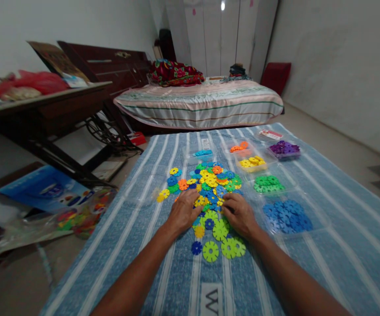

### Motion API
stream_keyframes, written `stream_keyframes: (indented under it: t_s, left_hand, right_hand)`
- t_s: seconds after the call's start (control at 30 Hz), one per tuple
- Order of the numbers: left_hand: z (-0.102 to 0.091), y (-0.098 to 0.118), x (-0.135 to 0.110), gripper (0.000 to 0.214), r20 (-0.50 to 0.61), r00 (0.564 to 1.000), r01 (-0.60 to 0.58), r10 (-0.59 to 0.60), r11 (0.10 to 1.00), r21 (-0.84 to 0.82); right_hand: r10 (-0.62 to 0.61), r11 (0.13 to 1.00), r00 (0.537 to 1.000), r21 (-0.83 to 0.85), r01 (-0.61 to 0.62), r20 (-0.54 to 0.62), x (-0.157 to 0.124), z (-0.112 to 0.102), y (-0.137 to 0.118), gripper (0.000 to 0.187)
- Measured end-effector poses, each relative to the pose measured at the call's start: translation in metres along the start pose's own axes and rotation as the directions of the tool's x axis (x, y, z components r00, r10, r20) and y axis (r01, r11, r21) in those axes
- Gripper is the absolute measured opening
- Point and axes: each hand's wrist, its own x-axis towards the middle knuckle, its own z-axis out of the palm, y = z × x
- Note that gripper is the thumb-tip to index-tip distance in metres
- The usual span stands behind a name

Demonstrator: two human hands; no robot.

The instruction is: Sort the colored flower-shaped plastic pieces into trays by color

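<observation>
Notched plastic discs (209, 177) lie in a loose, many-coloured heap around the middle of the surface (163, 281), which wears a blue cloth with white stripes. Yellow, orange, green and several blues overlap, each disc round with slots cut in its rim and a small centre hole. Larger lime-green discs (210, 251) spread toward the near edge, a dark blue disc (197, 248) just beside them.

Both forearms reach in from the near edge. The left hand (185, 208) rests palm down on the heap's left side, the right hand (240, 212) at its right side with fingers bent inward. The hands are apart, with discs between them; whether either pinches a piece I cannot tell. They hide some discs beneath.

Toward the right edge, see-through trays (320, 224) hold blue pieces (287, 216), green pieces (269, 184), yellow pieces (252, 162) and, nearer the far right corner, purple pieces (284, 148). Orange pieces (239, 147) and light-blue pieces (203, 153) sit toward the far edge. Beyond that edge stands a bed (199, 105).
</observation>
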Motion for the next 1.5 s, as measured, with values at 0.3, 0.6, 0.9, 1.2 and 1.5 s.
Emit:
stream_keyframes:
  t_s: [0.3, 0.6, 0.9, 1.2, 1.5]
  left_hand:
    - [-0.006, 0.009, 0.002, 0.015, 0.058, 0.998, -0.048, 0.037, 0.978, 0.202]
    - [-0.027, 0.016, 0.013, 0.030, -0.018, 1.000, 0.009, -0.003, 0.943, 0.333]
    - [-0.039, 0.052, 0.086, 0.024, 0.070, 0.961, 0.275, -0.266, 0.947, -0.169]
    - [-0.032, 0.104, 0.148, 0.010, 0.089, 0.938, 0.281, -0.336, 0.583, -0.762]
    - [-0.043, 0.024, 0.077, 0.017, 0.195, 0.978, 0.048, -0.069, 0.992, 0.113]
  right_hand:
    - [0.001, 1.000, 1.000, -0.001, -0.001, -0.006, 0.000, 0.002, 0.001, 0.016]
    - [0.008, 1.000, 1.000, 0.003, -0.008, -0.005, 0.001, 0.004, 0.001, 0.014]
    - [0.017, 1.000, 1.000, -0.010, -0.017, -0.014, 0.002, 0.004, -0.002, 0.016]
    - [0.006, 1.000, 1.000, 0.023, -0.006, -0.025, 0.001, 0.006, 0.001, 0.016]
    - [0.011, 1.000, 1.000, 0.015, -0.011, -0.012, 0.002, 0.004, 0.001, 0.014]
